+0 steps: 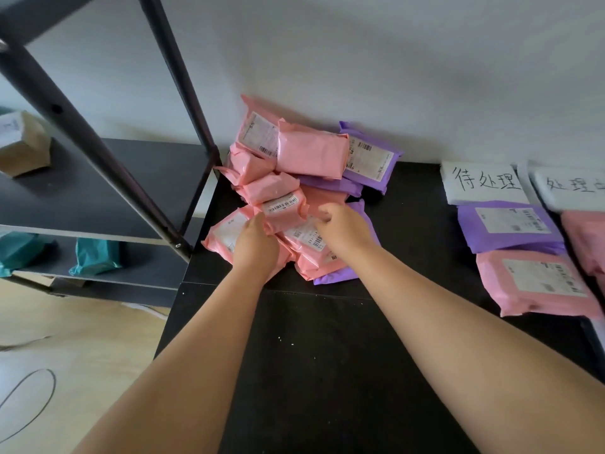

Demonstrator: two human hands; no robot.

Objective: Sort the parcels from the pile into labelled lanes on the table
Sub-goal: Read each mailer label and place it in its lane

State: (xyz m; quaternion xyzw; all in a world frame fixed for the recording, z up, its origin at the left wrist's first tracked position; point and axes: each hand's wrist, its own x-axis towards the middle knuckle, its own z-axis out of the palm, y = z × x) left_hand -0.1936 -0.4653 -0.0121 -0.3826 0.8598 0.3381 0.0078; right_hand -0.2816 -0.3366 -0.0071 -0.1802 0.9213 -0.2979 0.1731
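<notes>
The left hand [253,245] and right hand [342,226] curl their fingers [323,213] round a small pink plastic parcel [284,209] in the pile [311,150] on the black desk [327,355]. Below the white handwritten label [481,183] lie a purple plastic parcel [505,226] and a larger pink plastic parcel [533,281].

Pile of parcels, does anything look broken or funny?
Nothing looks torn or spilled. The pile is just jumbled, leaning on the wall, while a purple parcel and a pink parcel lie flat by the sign.

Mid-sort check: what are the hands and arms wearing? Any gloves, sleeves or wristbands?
Nothing worn shows. The left hand and right hand are ungloved, with no rings, watch or bands visible. The left forearm and right forearm are sleeveless down to the frame's edge.
</notes>
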